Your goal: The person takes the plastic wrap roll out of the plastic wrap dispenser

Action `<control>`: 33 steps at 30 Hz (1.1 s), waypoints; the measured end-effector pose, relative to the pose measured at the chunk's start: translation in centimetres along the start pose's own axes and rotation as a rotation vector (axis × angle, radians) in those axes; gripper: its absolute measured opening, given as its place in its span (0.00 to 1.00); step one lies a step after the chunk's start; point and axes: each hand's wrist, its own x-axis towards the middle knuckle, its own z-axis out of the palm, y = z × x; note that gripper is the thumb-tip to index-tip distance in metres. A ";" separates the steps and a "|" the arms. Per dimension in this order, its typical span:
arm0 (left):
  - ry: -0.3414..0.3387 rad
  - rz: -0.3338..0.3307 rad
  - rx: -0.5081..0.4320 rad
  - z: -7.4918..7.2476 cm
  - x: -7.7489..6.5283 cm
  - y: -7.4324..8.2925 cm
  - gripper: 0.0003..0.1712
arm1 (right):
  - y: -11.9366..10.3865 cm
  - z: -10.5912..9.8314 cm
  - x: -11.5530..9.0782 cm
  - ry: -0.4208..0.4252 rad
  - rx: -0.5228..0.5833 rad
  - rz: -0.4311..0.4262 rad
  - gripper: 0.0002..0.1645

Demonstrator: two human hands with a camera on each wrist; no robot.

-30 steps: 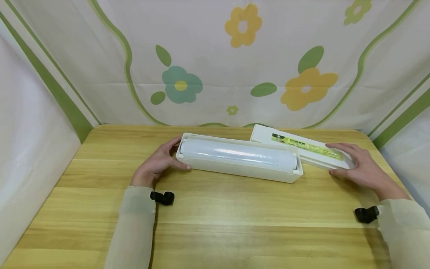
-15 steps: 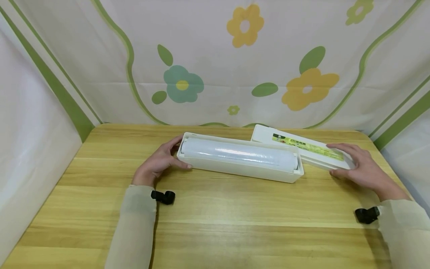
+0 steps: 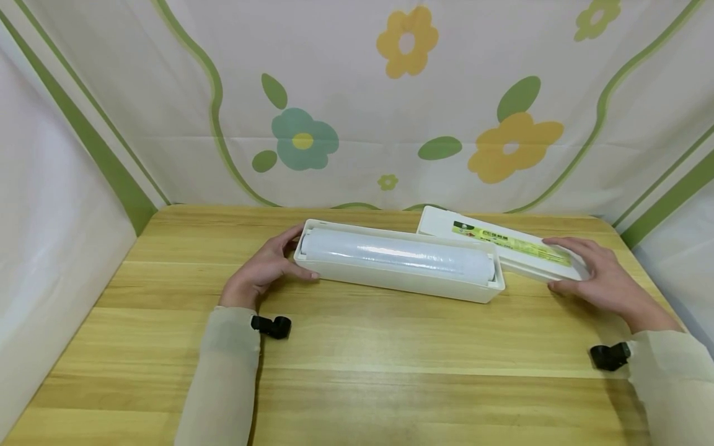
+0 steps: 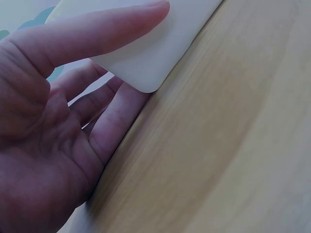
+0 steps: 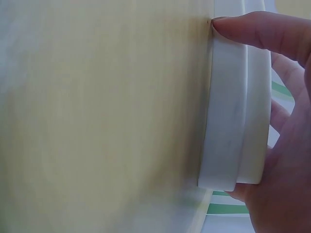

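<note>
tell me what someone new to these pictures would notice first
Probably the shiny roll of cling film inside the open white box near centre, whose left end the left hand grips. Next, the white lid with its yellow-green label, behind to the right, held by the right hand. Then the flower-printed backdrop beyond the table.

From above, the head view looks forward and down over the surface [image 3: 368, 371]. The wrist views look from close by: left hand [image 4: 53, 131] at frame left, right hand [image 5: 286, 150] at frame right. Head and left-wrist views share the box [image 4: 150, 60].
</note>
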 end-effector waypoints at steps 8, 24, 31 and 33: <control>0.005 -0.001 -0.001 0.0 0.1 -0.1 0.68 | -0.8 -0.4 0.0 0.047 -0.144 -0.069 0.49; -0.011 0.007 -0.004 -0.2 0.5 0.1 0.68 | -15.9 1.2 2.1 0.206 -0.174 -0.293 0.22; 0.001 -0.012 -0.006 -0.1 0.5 -0.1 0.69 | -18.6 3.2 3.2 0.053 -0.255 -0.362 0.27; -0.002 -0.006 -0.003 -0.1 0.6 0.0 0.69 | -18.8 3.6 3.2 0.037 -0.281 -0.356 0.31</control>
